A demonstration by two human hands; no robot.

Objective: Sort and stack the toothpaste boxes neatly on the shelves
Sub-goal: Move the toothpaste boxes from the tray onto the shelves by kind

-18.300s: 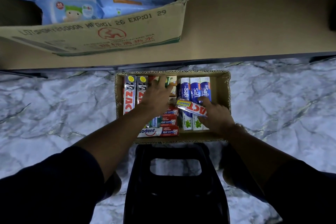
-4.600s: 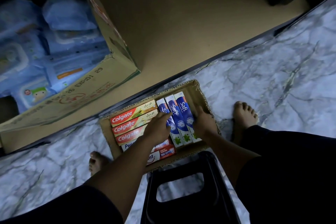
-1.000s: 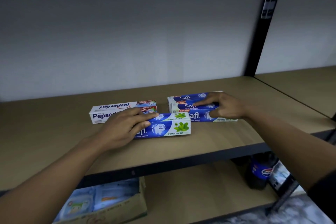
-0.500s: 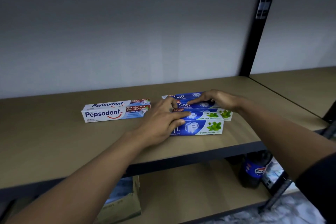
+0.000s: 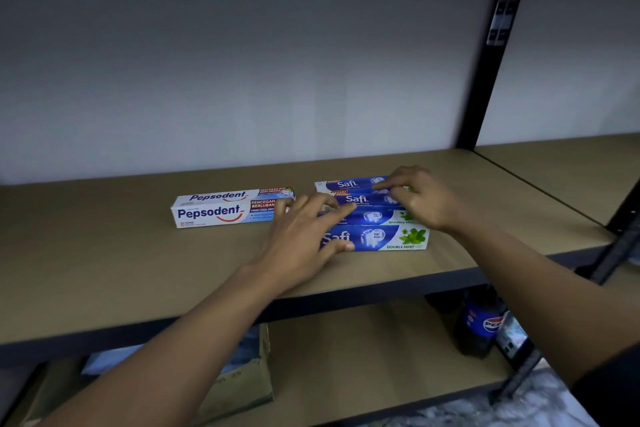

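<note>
Toothpaste boxes, four blue boxes (image 5: 375, 236) beside one white box (image 5: 221, 210), lie near the shelf's (image 5: 104, 270) front edge, our left hand (image 5: 304, 236) pressing spread, straight fingers on their left ends and our right hand (image 5: 424, 199) bent-fingered over the back ones, grip unclear, so we judge the sorting barely begun.

I see the Safi boxes (image 5: 375, 236) on the shelf (image 5: 104, 270) under my fingers (image 5: 332, 215), the Pepsodent box (image 5: 221, 210) just left of them.

Blue-and-white Safi boxes (image 5: 375, 238) lie flat, packed together on the shelf (image 5: 104, 270), between the left hand (image 5: 304, 236) and right hand (image 5: 422, 198). A white Pepsodent box (image 5: 221, 210) lies flat just left of the left hand.
</note>
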